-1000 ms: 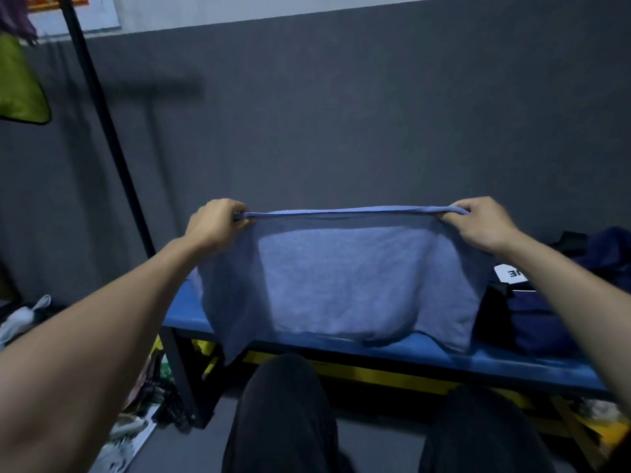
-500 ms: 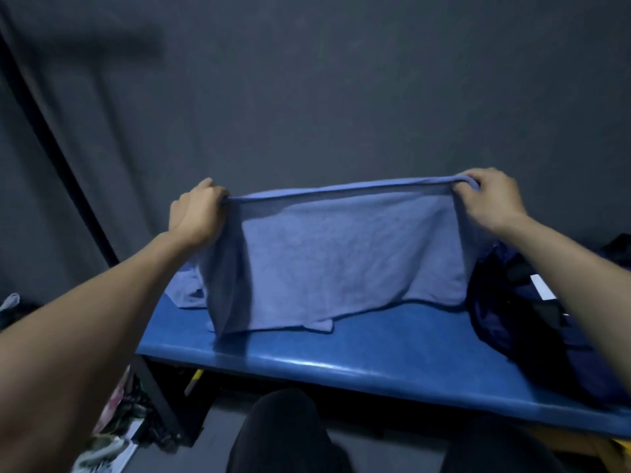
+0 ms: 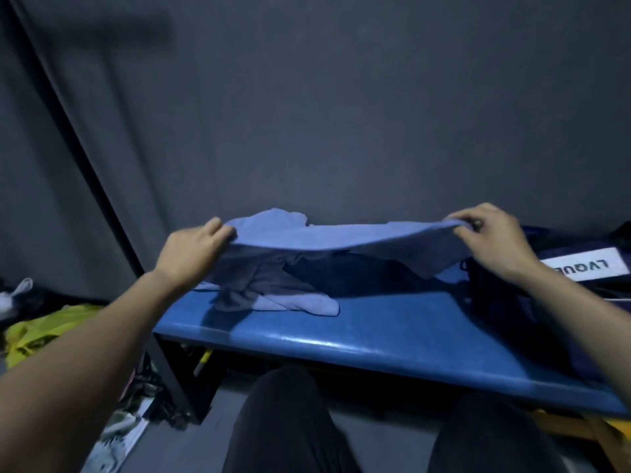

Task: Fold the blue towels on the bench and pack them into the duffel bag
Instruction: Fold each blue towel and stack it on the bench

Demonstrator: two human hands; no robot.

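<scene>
- While a yellow bag (image 3: 41,331) lies on the floor far left, a black pole (image 3: 78,148) slants up against the grey wall.
- Left hand (image 3: 191,249): grip closed, thumb and fingers pinching the left end of the blue towel (image 3: 341,238).
- Towel stretched near-flat between both hands, held above the tabletop (image 3: 392,331); part of it droops under the left hand, its lower end (image 3: 300,303) touching the blue surface.
- More blue cloth (image 3: 276,216) bunched behind the held towel, by the wall; can't tell if it is a separate towel.
- Right hand (image 3: 491,238): grip closed, fingers curled, pinching the towel's right end.
- Dark duffel bag (image 3: 505,312) on the tabletop's right end, just beside the right hand, white label (image 3: 585,266) on top.
- Person's dark-trousered knees (image 3: 290,421) in front, below the tabletop.
</scene>
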